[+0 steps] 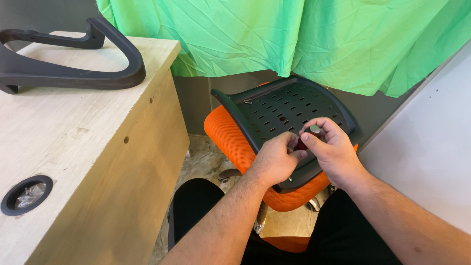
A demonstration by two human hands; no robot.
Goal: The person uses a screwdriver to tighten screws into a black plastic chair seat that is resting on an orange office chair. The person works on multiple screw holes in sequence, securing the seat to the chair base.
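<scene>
A big pale wooden desk (73,147) fills the left side of the frame. It has one round black hole (27,195) near the lower left, with something shiny inside. On the desk, in the upper left, lies one curved black plastic chair arm (73,59). A wrinkly bright green cloth (294,34) hangs across the top of the frame. A plain grey wall (427,147) is on the right. Down low, between the desk and the chair, you can see a bit of brownish stone floor (201,164).

In the middle sits one orange chair seat cushion turned upside down (230,137). One black plastic plate with many small slots (289,110) covers its underside.

Two bare hands meet over the front edge of that plate. The right hand (333,149) has its fingers curled tight around one small dark red tool with a round silver end (313,131), which pokes up just above the middle of the frame. The left hand (274,159) is beside it, its fingertips pinching the lower part of the same tool.
</scene>
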